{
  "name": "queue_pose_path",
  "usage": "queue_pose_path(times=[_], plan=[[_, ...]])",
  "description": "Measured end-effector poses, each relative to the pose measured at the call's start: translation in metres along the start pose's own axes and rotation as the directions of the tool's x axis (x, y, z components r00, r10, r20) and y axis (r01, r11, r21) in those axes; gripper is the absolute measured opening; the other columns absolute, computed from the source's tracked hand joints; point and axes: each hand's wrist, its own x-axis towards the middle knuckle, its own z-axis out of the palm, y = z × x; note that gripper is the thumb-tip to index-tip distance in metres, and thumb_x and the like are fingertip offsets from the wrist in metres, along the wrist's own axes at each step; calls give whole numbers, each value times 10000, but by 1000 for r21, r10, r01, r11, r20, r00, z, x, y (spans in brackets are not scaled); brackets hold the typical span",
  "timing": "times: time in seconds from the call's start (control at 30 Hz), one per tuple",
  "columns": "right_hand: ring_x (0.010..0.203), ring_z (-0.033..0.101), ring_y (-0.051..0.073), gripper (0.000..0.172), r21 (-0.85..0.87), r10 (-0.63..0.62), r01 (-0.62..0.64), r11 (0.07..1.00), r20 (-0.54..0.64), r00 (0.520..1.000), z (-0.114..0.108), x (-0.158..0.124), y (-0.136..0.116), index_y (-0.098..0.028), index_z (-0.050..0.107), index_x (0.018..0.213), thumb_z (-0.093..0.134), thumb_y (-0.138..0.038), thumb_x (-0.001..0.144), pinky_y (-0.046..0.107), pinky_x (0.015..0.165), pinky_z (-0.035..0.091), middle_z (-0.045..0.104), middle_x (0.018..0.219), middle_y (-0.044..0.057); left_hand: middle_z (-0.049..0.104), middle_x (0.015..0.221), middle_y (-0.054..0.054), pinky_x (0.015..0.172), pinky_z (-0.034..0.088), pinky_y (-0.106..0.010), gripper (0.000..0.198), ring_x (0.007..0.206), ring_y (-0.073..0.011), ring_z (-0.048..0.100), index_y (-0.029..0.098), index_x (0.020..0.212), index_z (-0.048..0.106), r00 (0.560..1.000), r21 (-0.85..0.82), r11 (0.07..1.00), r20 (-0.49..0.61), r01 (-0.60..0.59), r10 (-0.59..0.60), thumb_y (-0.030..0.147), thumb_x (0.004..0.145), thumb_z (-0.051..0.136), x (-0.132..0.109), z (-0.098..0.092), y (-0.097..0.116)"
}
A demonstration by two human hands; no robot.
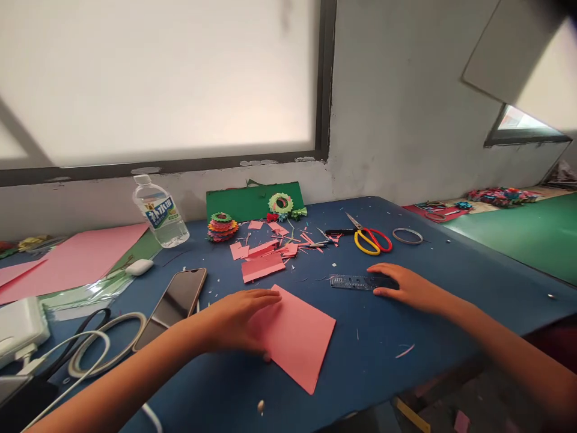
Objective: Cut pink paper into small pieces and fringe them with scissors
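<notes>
Fingers stretched and thumb apart, my left hand lies over the left part of a square of pink paper. The hand covers that side of the paper. My right hand has its thumb and fingers at opposite long edges of a dark see-through ruler, gripping its right end on the blue tabletop. Beyond the ruler lie scissors with one yellow and one red handle, and a black-handled cutter. Behind the pink square is a smaller folded pink piece.
Pink scraps litter the middle back, near a stack of scalloped paper rings. A water bottle, a phone, a tape roll and white cables stand or lie leftward. Another ring of tape is right of the scissors.
</notes>
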Motion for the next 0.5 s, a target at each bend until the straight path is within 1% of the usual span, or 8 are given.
queue_pose_path(times=[0.1,0.17,0.23,0.3,0.37,0.43,0.5], plan=[[1144,436,244,477,-35,-17,16,999,-9,1000,0,3,9,-179,524,1156,422,-490,809,412,981,316,515,1220,83,476,1285,-121,944,362,-406,514,1153,-287,454,180,1198,497,997,97,994,-53,-46,51,469,773,484,2,4,2],[1131,447,239,443,-67,-46,44,997,-16,999,0,6,9,-183,537,1140,402,-465,826,409,971,324,531,1201,76,584,1161,-108,841,441,-349,370,1011,-257,569,193,1123,553,991,131,989,-97,-74,87,368,858,363,6,7,3],[1118,458,236,429,-91,-64,64,994,-3,998,-1,9,8,-181,535,1140,400,-443,829,400,959,336,533,1197,75,655,1002,-90,699,474,-285,337,832,-216,636,197,1055,580,988,156,985,-121,-73,93,267,880,301,9,9,3],[1110,466,233,432,-111,-65,66,992,15,998,-5,14,7,-181,524,1154,404,-435,824,388,949,345,528,1204,74,678,874,-70,599,454,-254,312,721,-195,639,192,984,599,989,188,981,-123,-55,79,207,862,312,12,9,3],[1109,466,227,443,-150,-22,21,988,-7,1000,-10,21,7,-192,528,1145,419,-459,810,360,943,350,524,1209,63,682,809,-57,554,424,-250,287,679,-193,630,194,937,608,988,207,978,-147,-18,49,206,850,336,12,6,2],[1084,482,224,450,-199,71,-88,976,-92,993,-16,31,9,-192,533,1128,405,-483,809,335,909,371,527,1198,65,685,786,-48,547,401,-254,279,663,-193,622,210,931,609,977,176,984,-215,36,2,250,856,344,11,-1,0],[1031,512,237,446,-231,171,-212,950,-189,967,-21,45,15,-164,516,1128,372,-461,828,339,843,400,534,1171,100,682,793,-53,550,387,-257,266,667,-198,615,218,933,607,956,37,997,-289,63,-49,299,849,368,8,-10,-2]])
